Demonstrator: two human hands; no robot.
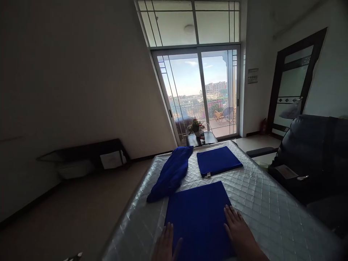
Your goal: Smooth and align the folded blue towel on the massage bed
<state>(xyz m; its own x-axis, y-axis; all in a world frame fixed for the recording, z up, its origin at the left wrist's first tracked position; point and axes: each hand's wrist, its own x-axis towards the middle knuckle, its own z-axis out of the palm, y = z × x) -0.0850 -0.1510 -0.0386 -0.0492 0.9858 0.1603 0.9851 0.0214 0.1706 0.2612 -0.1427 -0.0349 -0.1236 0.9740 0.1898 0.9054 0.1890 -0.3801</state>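
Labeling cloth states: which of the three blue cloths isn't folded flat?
The bunched cloth on the left; the near cloth under both hands and the far cloth lie flat.

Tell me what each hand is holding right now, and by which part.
Nothing is gripped. The left hand and right hand lie flat, palms down, on the near blue cloth, pressing its near left and right parts against the mattress.
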